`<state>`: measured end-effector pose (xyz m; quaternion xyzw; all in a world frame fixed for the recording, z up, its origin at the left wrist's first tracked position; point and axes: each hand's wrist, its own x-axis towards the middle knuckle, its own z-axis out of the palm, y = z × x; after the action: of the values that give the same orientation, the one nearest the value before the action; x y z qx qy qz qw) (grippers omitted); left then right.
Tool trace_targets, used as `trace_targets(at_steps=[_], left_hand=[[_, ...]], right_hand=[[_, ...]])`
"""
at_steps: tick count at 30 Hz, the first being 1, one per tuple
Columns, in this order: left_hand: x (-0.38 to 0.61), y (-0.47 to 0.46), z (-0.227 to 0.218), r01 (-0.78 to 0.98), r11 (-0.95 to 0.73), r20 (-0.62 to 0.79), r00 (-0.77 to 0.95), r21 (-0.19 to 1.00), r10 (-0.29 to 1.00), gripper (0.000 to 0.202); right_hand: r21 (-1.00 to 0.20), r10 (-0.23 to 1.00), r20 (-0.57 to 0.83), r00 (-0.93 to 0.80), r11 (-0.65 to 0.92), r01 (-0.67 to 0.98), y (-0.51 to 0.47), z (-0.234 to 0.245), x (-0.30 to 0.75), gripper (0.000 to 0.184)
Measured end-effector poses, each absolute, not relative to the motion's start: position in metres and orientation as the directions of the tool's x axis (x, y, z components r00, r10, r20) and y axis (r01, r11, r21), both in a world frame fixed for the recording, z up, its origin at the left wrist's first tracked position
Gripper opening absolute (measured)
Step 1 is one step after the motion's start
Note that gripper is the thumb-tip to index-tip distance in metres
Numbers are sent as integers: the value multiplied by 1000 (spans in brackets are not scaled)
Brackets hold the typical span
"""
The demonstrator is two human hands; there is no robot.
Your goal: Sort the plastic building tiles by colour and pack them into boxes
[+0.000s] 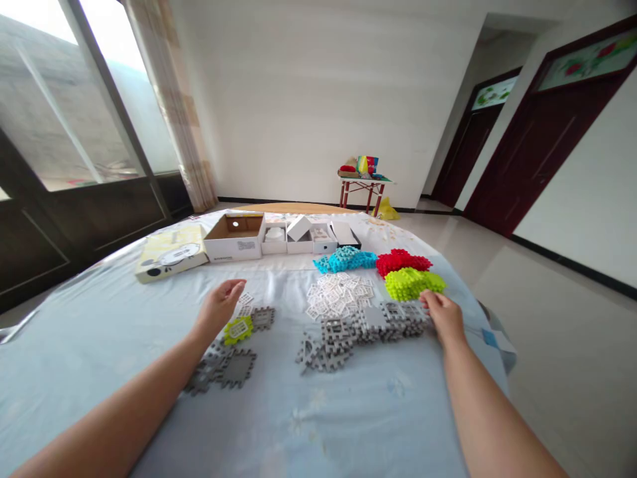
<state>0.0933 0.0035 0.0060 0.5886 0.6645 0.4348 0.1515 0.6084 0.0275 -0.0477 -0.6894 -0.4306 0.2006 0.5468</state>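
In the head view, the right hand [444, 314] curls beside the grey tiles [375, 320] and green pile [411, 284], toward the tabletop's [358, 425] right edge; the left hand [223, 304] curls near a lime tile [239, 329]. I cannot tell whether either pinches anything. The tiles look light, stiff, best gripped by notched rims. Bare cloth spans the near edge.

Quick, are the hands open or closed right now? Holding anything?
Left hand: partly curled, near small white pieces; can't tell if it holds anything.
Right hand: curled, beside the lime-green pile; can't tell if it holds anything.
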Motion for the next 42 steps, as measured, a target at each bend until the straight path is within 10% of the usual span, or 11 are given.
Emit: trace_targets(at_steps=[15,26,42], left_hand=[[143,12,4,487,-108,319,-373,866,871,48],[119,-22,33,894,-218,83,201,391,976,42],[82,52,22,826,-90,126,23,557,992,41]], right_hand=[[-892,819,262,511,4,451,26,-49,610,40],[-891,834,233,500,-23,454,24,-41,605,39],[-890,842,232,487,-18,455,21,-41,604,39]])
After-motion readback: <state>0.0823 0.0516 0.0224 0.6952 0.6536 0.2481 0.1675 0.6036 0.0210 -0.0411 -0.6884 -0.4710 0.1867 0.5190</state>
